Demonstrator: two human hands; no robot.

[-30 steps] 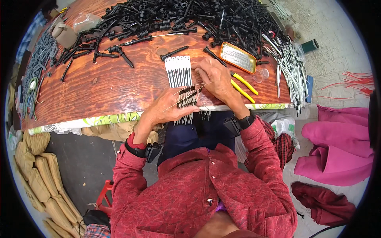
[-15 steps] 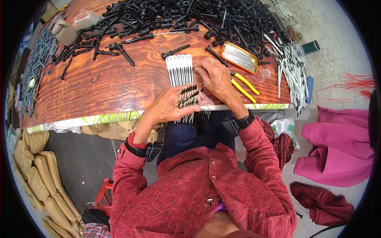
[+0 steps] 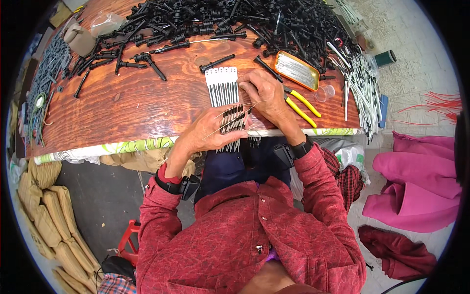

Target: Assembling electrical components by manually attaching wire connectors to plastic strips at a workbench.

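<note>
My left hand (image 3: 208, 130) is closed round a row of narrow flat strips (image 3: 223, 93), white at the far ends and black-and-white along their length. They lie side by side, their tops fanned over the table edge and their lower ends poking out below my palm. Thin metal wires (image 3: 215, 131) cross the strips at a slant, near rows of small black pieces (image 3: 232, 117). Beside the strips' right edge, my right hand (image 3: 264, 93) has thumb and forefinger pinched together. What lies between those fingertips is too small to make out; a thin wire runs close under them.
Yellow-handled pliers (image 3: 302, 105) lie right of my right hand, by an orange-rimmed tray of thin metal pins (image 3: 296, 71). Black plastic parts (image 3: 210, 19) are heaped at the back. White strips (image 3: 362, 88) pile up at the right, grey parts (image 3: 49, 63) at the left.
</note>
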